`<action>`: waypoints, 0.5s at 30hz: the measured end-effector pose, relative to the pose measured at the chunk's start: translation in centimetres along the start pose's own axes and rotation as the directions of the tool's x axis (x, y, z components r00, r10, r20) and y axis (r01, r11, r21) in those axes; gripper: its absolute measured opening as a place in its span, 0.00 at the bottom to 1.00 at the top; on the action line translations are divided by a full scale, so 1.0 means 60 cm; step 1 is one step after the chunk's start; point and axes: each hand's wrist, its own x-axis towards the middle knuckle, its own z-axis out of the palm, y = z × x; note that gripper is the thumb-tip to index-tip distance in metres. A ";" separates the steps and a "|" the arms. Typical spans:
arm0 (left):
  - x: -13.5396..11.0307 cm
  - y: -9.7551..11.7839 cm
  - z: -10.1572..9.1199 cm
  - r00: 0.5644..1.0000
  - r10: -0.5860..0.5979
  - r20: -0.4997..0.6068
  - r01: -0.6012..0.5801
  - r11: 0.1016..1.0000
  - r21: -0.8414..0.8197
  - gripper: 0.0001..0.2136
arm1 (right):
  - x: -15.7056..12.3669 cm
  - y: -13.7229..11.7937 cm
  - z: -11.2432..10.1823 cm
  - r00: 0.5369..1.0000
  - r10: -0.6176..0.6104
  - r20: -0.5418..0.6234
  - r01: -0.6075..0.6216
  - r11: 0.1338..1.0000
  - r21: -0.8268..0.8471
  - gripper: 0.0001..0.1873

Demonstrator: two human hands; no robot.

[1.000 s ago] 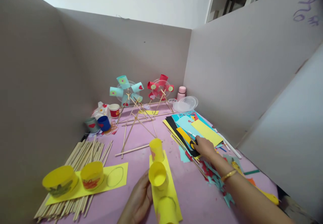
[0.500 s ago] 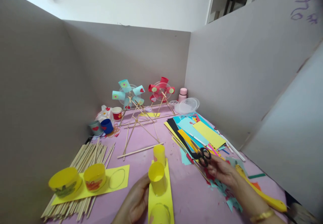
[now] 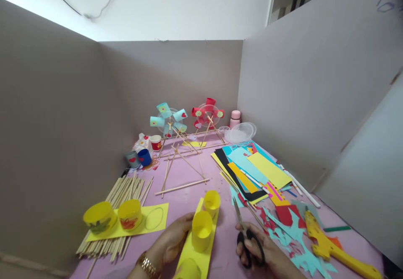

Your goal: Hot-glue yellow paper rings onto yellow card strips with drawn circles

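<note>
My left hand [image 3: 171,243] grips the left edge of a yellow paper strip [image 3: 192,256] near the table's front. Yellow paper rings stand on that strip: one [image 3: 201,230] beside my fingers and another [image 3: 211,203] at its far end. My right hand [image 3: 267,256] is closed on black-handled scissors [image 3: 247,239], with the blades pointing away from me, just right of the strip.
A second yellow sheet [image 3: 147,222] with two decorated rings [image 3: 129,214] lies on a pile of wooden sticks [image 3: 122,195] at left. Coloured paper sheets [image 3: 252,168] and scraps lie at right beside a yellow glue gun [image 3: 327,245]. Paper pinwheels [image 3: 168,117] stand at the back. Grey partition walls enclose the pink table [image 3: 185,174].
My right hand picked the scissors off the paper stack at right and brought them toward me, next to the yellow strip. The view shifted left and up.
</note>
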 end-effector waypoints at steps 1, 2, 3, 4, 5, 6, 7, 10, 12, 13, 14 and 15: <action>0.000 0.005 0.002 1.000 0.025 -0.011 -0.024 0.998 0.058 0.13 | 0.003 0.006 -0.001 1.000 0.012 -0.010 -0.012 1.000 0.004 0.30; 0.000 0.010 0.003 0.998 0.053 -0.024 -0.050 0.993 0.105 0.13 | 0.005 0.012 -0.002 0.999 0.023 -0.026 -0.023 1.000 0.008 0.31; 0.001 0.016 0.005 0.996 0.083 -0.036 -0.077 0.986 0.148 0.13 | 0.006 0.017 -0.002 0.999 0.030 -0.046 -0.030 1.000 0.006 0.31; 0.002 0.023 0.006 0.992 0.115 -0.052 -0.104 0.977 0.185 0.12 | 0.007 0.021 0.000 0.997 0.037 -0.062 -0.037 0.999 -0.002 0.31; 0.002 0.030 0.007 0.986 0.150 -0.073 -0.131 0.967 0.217 0.12 | 0.007 0.023 0.002 0.996 0.038 -0.079 -0.039 0.999 -0.013 0.31; 0.002 0.037 0.006 0.977 0.186 -0.102 -0.157 0.957 0.242 0.12 | 0.005 0.024 0.005 0.995 0.035 -0.098 -0.038 0.999 -0.029 0.31; 0.001 0.044 0.004 0.965 0.223 -0.138 -0.181 0.948 0.262 0.12 | 0.003 0.024 0.008 0.993 0.035 -0.117 -0.040 0.998 -0.046 0.32; -0.014 0.054 -0.017 0.901 0.334 -0.278 -0.253 0.923 0.289 0.15 | -0.007 0.021 0.016 0.989 0.060 -0.139 -0.075 0.992 -0.104 0.32; -0.036 0.040 -0.043 0.841 0.387 -0.378 -0.294 0.914 0.281 0.18 | -0.011 0.019 0.018 0.989 0.071 -0.131 -0.089 0.986 -0.139 0.33; -0.052 0.024 -0.058 0.813 0.395 -0.428 -0.304 0.915 0.266 0.20 | -0.012 0.020 0.017 0.989 0.071 -0.127 -0.090 0.984 -0.154 0.34; -0.070 0.004 -0.073 0.784 0.393 -0.479 -0.308 0.918 0.250 0.22 | -0.012 0.020 0.016 0.989 0.069 -0.128 -0.091 0.982 -0.168 0.34; -0.089 -0.021 -0.087 0.750 0.372 -0.546 -0.308 0.928 0.209 0.23 | -0.012 0.021 0.015 0.988 0.074 -0.132 -0.098 0.978 -0.182 0.36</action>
